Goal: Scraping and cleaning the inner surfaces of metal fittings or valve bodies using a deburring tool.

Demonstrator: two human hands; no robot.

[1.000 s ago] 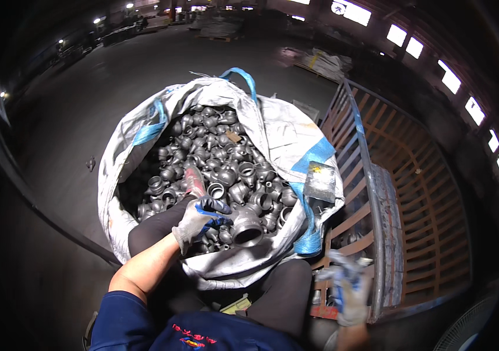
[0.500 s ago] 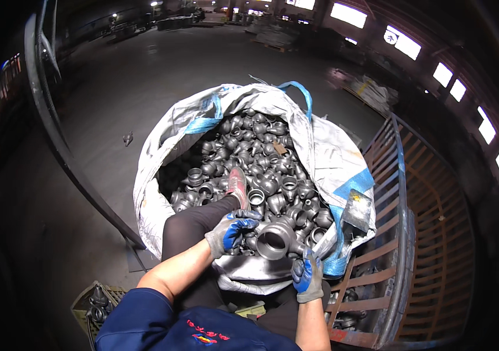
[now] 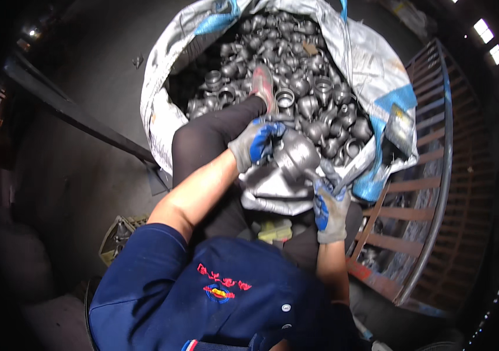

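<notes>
A large grey metal casting (image 3: 297, 157) with a rounded body and projecting necks is held between my gloved hands, over the near edge of a big white woven bag (image 3: 159, 114). On its left, the fingers of my left hand (image 3: 256, 142) are curled against it in a grey and blue glove. My right hand (image 3: 330, 206) grips a narrow neck at its lower right. Similar grey castings (image 3: 308, 107) fill the bag in a loose heap. My fingertips are partly hidden behind the casting.
My leg reaches into the bag, with a red shoe (image 3: 263, 86) on the castings. A rusty slatted metal crate (image 3: 419, 184) stands at the right. Lower left sits a small basket (image 3: 108, 250) holding parts. One loose casting (image 3: 138, 61) lies on the floor.
The casting has been turned: its wide round opening faced me before, and now its rounded side shows. The view has tilted downward, so the bag appears higher. Both hands keep hold.
</notes>
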